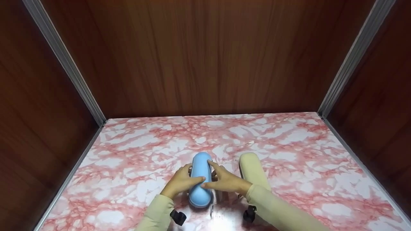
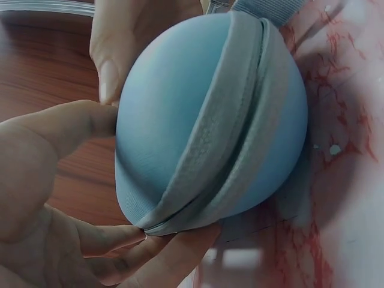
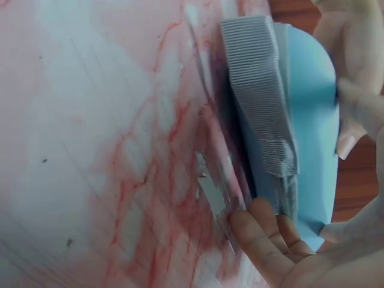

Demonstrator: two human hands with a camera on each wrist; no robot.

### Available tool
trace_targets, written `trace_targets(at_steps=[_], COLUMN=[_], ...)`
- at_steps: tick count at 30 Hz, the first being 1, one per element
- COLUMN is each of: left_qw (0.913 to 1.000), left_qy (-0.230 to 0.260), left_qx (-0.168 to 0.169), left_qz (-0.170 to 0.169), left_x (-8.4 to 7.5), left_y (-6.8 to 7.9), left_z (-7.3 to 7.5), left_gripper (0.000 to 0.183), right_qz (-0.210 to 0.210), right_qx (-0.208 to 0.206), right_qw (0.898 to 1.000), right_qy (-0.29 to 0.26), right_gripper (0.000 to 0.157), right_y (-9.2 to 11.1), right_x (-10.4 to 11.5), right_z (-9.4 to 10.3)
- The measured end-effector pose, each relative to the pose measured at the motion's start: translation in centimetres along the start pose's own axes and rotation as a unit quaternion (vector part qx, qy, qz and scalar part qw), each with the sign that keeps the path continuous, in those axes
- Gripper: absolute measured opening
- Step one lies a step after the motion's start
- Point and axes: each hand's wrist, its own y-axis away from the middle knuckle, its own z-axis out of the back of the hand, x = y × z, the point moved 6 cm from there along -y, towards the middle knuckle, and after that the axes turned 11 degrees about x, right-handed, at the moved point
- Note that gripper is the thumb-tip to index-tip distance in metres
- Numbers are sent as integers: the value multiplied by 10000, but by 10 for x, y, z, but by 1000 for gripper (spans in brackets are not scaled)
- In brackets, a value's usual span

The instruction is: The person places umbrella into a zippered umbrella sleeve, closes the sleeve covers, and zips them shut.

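Far left: a brown wood-grain panel [image 1: 38, 96], edged by a grey metal rail [image 1: 65, 64]. Next, the person's left hand [image 1: 181, 181], in a pale sleeve [image 1: 155, 211], a small black device [image 1: 178, 217] at the wrist. Grip: partly opened to the width of the blue case [image 1: 201, 165], thumb across its top, fingers curled at its left side.

Case position: near front of the red-and-white marbled tabletop [image 1: 135, 141], roughly mid-width, long axis pointing away from the person. Rounded ends; grey zip band [image 2: 210, 129] along its edge; grey ribbed strip [image 3: 255, 78] on its right side. Contact between underside and tabletop: cannot tell.

Right hand [image 1: 226, 181]: holds the same case from the right, thumb and a fingertip on top, other fingers curled at the side; spread similar.

Right of that hand: a beige case [image 1: 253, 165], lying untouched by fingers, near end hidden by the right forearm. Far right: another brown panel [image 1: 375, 93].
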Motion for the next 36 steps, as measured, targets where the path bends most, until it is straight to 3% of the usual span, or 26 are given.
trace_targets(at_steps=[8, 19, 30, 36], left_qw=[10000, 9999, 9996, 9998], left_qy=[-10, -44, -84, -87], left_qx=[54, 98, 80, 70], left_qz=[-75, 24, 246, 150], left_x=[0, 2, 1, 1], left_y=[-1, -1, 1, 1], left_z=[-3, -3, -2, -2], left_gripper=[79, 79, 81, 79], right_qz=[-84, -630, -728, -545], right_qx=[96, -70, -170, -347], right_qw=[9995, 9976, 9814, 9810], right_qy=[-272, 275, 1766, 1828], right_gripper=[89, 82, 46, 33], right_y=[-2, -12, -34, -43], right_x=[0, -4, -10, -13], right_z=[16, 42, 56, 57])
